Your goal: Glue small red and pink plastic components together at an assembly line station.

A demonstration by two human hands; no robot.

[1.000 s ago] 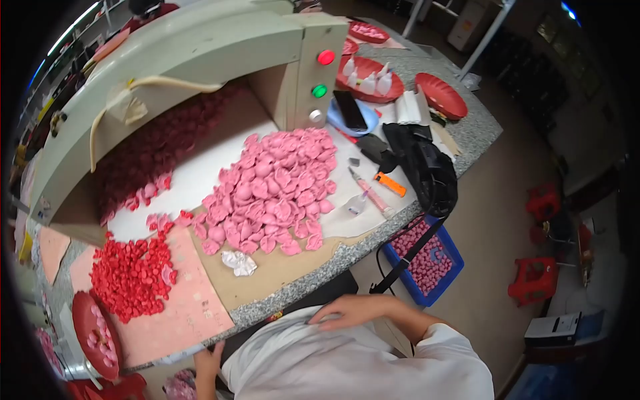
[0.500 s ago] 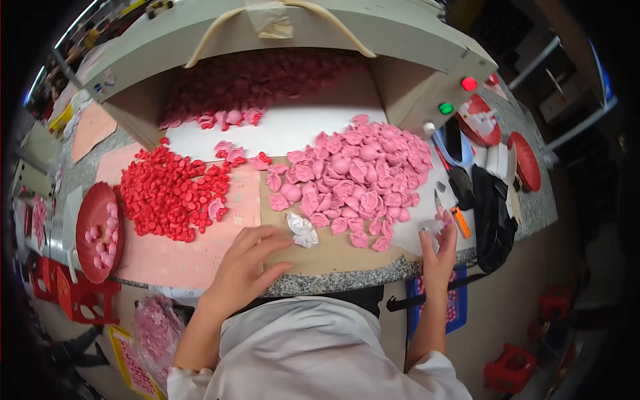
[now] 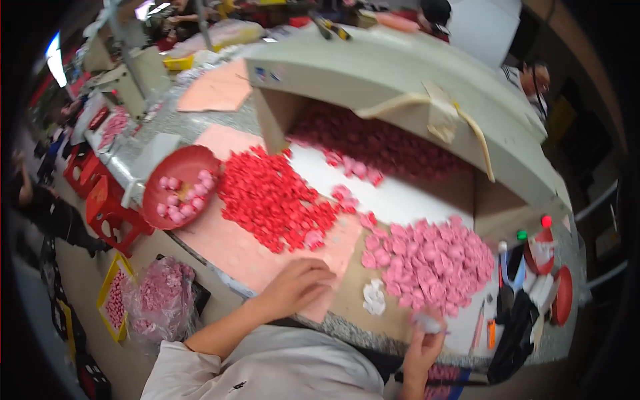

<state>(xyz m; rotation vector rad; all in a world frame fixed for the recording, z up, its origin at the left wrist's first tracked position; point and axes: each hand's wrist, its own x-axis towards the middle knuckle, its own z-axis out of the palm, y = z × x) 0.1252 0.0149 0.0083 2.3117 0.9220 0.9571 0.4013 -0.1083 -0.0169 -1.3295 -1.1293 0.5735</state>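
My left hand (image 3: 300,288) hovers over the front edge of the pink sheet (image 3: 267,277), fingers loosely bent and apart, with nothing seen in it. The red pile of small round caps (image 3: 273,200) lies just beyond. My right hand (image 3: 425,343) is at the table's front edge, fingers pinched round a small whitish, see-through thing (image 3: 427,324); blur hides its exact kind. A heap of pink shell-shaped pieces (image 3: 433,260) sits right behind that hand. Between my hands lies a crumpled white tissue or wrapper (image 3: 374,297) on brown paper (image 3: 350,303).
A red bowl (image 3: 151,200) with pink balls stands at the left. Behind the piles, a grey box-like machine (image 3: 400,73) holds more pink pieces on a white belt. An orange cutter (image 3: 491,335), a black strap bag (image 3: 515,333) and red dishes (image 3: 563,297) lie to the right.
The view has swung left, so the table appears shifted right and tilted. My left hand is now nearer the red pile and farther from the white tissue. The right still has the whitish thing.
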